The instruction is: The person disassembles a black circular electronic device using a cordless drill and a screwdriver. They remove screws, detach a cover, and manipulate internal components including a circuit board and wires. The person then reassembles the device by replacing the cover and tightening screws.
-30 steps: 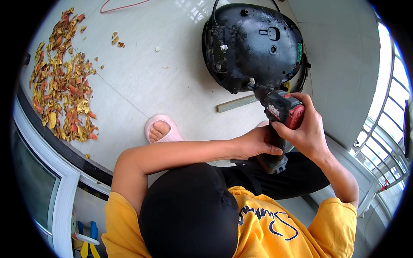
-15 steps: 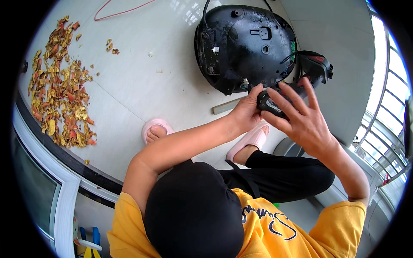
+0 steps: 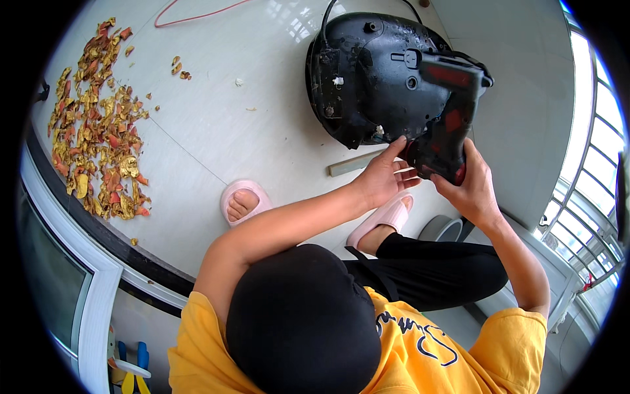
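Observation:
A black and red cordless drill (image 3: 448,121) is held up in front of a round black appliance shell (image 3: 367,79) that lies on the white tiled floor. My right hand (image 3: 471,190) grips the lower end of the drill from the right. My left hand (image 3: 384,177) touches the same end from the left, fingers spread against it. The drill's upper part covers the shell's right edge. My head and yellow shirt fill the lower middle of the view.
A heap of orange and yellow scraps (image 3: 98,144) lies at the left. A red cord (image 3: 197,13) runs along the top. My feet are in pink slippers (image 3: 243,200). A pale flat strip (image 3: 354,163) and a grey ring (image 3: 441,230) lie nearby; window bars (image 3: 590,190) stand to the right.
The drill has come away from the shell's edge and turned upward. My left hand has moved onto its lower end beside my right hand.

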A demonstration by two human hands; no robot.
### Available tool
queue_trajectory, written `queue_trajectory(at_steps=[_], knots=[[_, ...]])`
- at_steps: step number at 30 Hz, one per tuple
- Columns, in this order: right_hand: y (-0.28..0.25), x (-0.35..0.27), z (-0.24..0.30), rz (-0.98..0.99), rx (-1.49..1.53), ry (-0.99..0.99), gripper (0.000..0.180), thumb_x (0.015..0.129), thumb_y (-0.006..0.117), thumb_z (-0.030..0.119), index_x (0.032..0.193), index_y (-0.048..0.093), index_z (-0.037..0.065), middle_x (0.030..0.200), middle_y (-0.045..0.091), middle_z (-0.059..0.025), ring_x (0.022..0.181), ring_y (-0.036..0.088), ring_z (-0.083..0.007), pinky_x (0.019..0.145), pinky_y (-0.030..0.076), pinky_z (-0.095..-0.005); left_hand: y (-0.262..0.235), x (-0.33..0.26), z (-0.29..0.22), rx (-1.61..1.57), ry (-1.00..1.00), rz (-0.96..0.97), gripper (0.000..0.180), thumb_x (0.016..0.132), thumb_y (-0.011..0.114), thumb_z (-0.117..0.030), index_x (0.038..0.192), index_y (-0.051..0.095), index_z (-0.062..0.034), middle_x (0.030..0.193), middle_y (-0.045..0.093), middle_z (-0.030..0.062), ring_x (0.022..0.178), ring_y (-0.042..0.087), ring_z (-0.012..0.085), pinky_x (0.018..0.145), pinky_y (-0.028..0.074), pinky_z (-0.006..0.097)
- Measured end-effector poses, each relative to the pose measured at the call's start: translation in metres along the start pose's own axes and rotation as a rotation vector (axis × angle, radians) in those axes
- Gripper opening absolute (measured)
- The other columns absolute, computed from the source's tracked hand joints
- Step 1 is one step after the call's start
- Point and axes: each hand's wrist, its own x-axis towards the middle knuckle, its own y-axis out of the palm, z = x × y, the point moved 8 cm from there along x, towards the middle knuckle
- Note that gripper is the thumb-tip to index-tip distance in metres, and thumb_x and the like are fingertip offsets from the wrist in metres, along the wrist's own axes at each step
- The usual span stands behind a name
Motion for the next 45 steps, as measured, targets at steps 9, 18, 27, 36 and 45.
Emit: queue_trajectory(at_steps=[9, 18, 27, 36, 45], knots=[[0.020, -0.028, 0.065, 0.108, -0.782, -0.947, 0.052, 0.068, 0.070, 0.005, 0.115, 0.056, 0.021, 0.112, 0.050, -0.0060, 0.110, 0.049, -0.0249, 0.075, 0.048, -0.0353, -0.032, -0.024, -0.019, 0.023, -0.129, 0.040, 0.054, 0.090, 0.049, -0.054, 0.115, 0.054, -0.0067, 0.107, 0.059, 0.0059, 0.107, 0.054, 0.0184, 0.096, 0.044, 0.037], [0.044, -0.050, 0.072, 0.206, -0.875, -1.158, 0.052, 0.075, 0.067, 0.009, 0.122, 0.051, 0.026, 0.127, 0.044, -0.0051, 0.123, 0.040, -0.0271, 0.094, 0.041, -0.0464, 0.035, -0.019, -0.030, -0.079, -0.027, 0.187, 0.053, 0.098, 0.031, -0.047, 0.131, 0.041, -0.0071, 0.124, 0.052, 0.0119, 0.116, 0.051, 0.0237, 0.102, 0.040, 0.042], [0.017, -0.034, 0.015, -0.089, 0.135, 0.024, 0.089, 0.068, 0.080, 0.029, 0.136, 0.029, 0.001, 0.117, 0.053, -0.0208, 0.102, 0.058, -0.0286, 0.088, 0.046, -0.0336, 0.030, -0.006, -0.017, -0.132, 0.076, 0.181, 0.062, 0.094, 0.036, -0.053, 0.132, 0.038, -0.0052, 0.126, 0.052, 0.0119, 0.117, 0.051, 0.0245, 0.103, 0.037, 0.043], [-0.027, -0.026, 0.018, -0.081, -0.018, -0.181, 0.052, 0.061, 0.072, 0.001, 0.110, 0.054, 0.004, 0.095, 0.057, -0.0138, 0.085, 0.059, -0.0314, 0.075, 0.048, -0.0334, -0.008, -0.033, -0.002, 0.018, -0.105, -0.006, 0.045, 0.091, 0.054, -0.045, 0.110, 0.053, -0.0045, 0.098, 0.057, 0.0090, 0.094, 0.055, 0.0178, 0.089, 0.046, 0.035], [-0.059, -0.029, -0.168, -0.251, 0.656, 0.058, 0.062, 0.074, 0.076, 0.031, 0.122, 0.049, 0.003, 0.107, 0.056, -0.0084, 0.096, 0.058, -0.0172, 0.087, 0.049, -0.0285, 0.047, -0.071, -0.113, 1.971, 0.822, -0.361, 0.011, 0.076, 0.064, -0.001, 0.085, 0.059, -0.0019, 0.081, 0.057, 0.0082, 0.073, 0.059, 0.0229, 0.061, 0.049, 0.032]])
